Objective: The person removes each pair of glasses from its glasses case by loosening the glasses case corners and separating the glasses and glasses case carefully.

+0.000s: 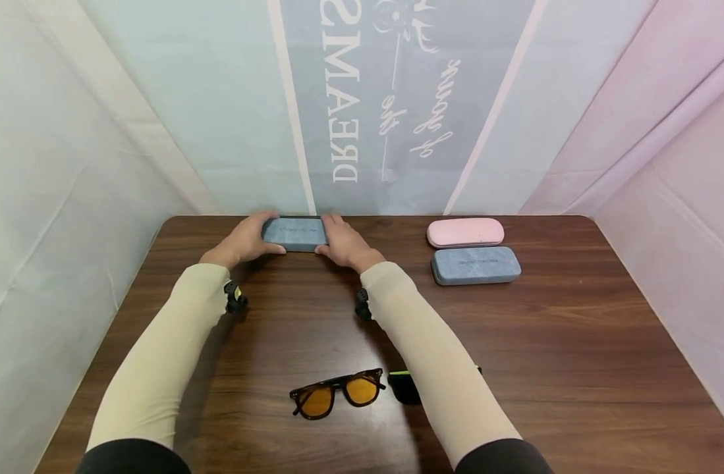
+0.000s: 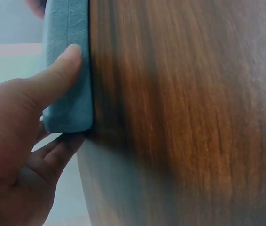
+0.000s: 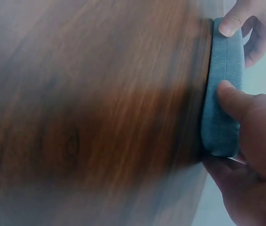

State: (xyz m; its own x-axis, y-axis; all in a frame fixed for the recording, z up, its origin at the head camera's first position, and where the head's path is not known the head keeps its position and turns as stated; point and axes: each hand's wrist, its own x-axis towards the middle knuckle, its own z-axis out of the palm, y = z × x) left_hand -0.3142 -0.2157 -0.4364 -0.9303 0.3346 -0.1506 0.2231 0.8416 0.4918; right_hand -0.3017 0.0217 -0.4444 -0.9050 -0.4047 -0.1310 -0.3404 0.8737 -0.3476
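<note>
A blue glasses case [image 1: 294,235] lies lengthwise at the far edge of the table, with a person's hand at each end. The left hand [image 1: 247,238] grips the left end, its thumb along the near side and its fingers round the end and back. At the other end the right hand [image 1: 345,242] holds it the same way. In the left wrist view, the left thumb presses the long side of the case [image 2: 69,110]. Both thumbs show on the case [image 3: 220,127] in the right wrist view. Its lid is closed.
To the right, a pink glasses case [image 1: 465,232] lies just behind a second blue case [image 1: 475,266]. Near the front are black-framed glasses with amber lenses [image 1: 317,402]. Beside them, a dark item with a yellow-green edge [image 1: 404,389] is partly hidden under the right sleeve [image 1: 439,355].
</note>
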